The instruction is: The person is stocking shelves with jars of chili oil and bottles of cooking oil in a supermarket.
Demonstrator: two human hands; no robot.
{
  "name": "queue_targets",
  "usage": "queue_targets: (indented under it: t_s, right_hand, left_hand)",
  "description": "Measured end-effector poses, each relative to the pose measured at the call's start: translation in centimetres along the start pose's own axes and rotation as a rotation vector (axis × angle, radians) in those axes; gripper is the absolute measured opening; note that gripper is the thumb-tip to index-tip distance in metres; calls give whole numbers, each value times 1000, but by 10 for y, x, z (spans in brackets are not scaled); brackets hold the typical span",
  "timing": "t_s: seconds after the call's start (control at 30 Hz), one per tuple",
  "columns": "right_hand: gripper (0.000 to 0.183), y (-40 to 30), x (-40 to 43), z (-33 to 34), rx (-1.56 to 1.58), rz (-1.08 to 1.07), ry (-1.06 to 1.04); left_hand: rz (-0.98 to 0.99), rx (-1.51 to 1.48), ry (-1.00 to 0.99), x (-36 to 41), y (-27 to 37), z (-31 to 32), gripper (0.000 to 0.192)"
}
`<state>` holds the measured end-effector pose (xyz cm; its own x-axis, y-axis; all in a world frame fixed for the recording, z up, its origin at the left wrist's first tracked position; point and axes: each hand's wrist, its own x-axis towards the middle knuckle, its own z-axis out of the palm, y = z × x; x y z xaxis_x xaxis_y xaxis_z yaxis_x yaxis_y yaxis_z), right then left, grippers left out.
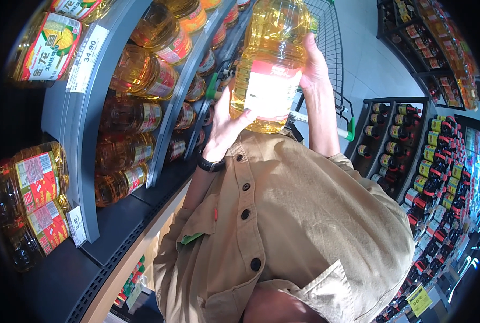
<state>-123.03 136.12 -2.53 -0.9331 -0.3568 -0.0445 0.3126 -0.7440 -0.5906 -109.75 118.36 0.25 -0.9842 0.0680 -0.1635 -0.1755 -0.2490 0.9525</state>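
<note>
A large clear plastic bottle of yellow cooking oil (278, 44) is held up in front of my chest, its base toward me and its top cut off by the frame's upper edge. Its red-banded label (274, 93) faces me, with the pale panel washed out by glare. My left hand (228, 129), with a black watch band (211, 164) at the wrist, grips the bottle low on its left side, thumb across the front. Against the right side of the bottle lies my right hand (317, 66), thumb pointing up along it. The fingers behind the bottle are hidden.
Close on my left, grey shelving (68, 133) carries rows of oil bottles (141, 76) and price tags (87, 58). Beyond the held bottle stands a wire shopping cart (332, 36) with green corner pieces. Racks of dark, red-capped bottles (429, 157) line the right side.
</note>
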Motion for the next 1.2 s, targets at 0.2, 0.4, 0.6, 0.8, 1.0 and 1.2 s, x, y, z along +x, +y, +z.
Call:
queue_targets:
  t_s: [0.2,0.4,0.6,0.8,1.0,1.2]
  right_hand:
    - [78,-1,0,3,-65,-52,-21]
    - [83,0,4,0,-22,-21,-23]
    - [82,0,8,0,41,-7,-92]
    - [77,-1,6,7,55,-26,-63]
    - [77,-1,6,9,38,-51,-52]
    - [80,-8,3,22,42,-43,50]
  left_hand:
    - [29,-71,0,-1,-4,-2,83]
    - [-19,-206,-57,-5,-9,-9,81]
    - [-50,-377,-151,-1,-20,-19,77]
    - [-169,-565,-162,-2,-43,-37,76]
    - [-203,-662,-200,-3,-45,-40,77]
    - [-226,-669,-230,1,-51,-47,78]
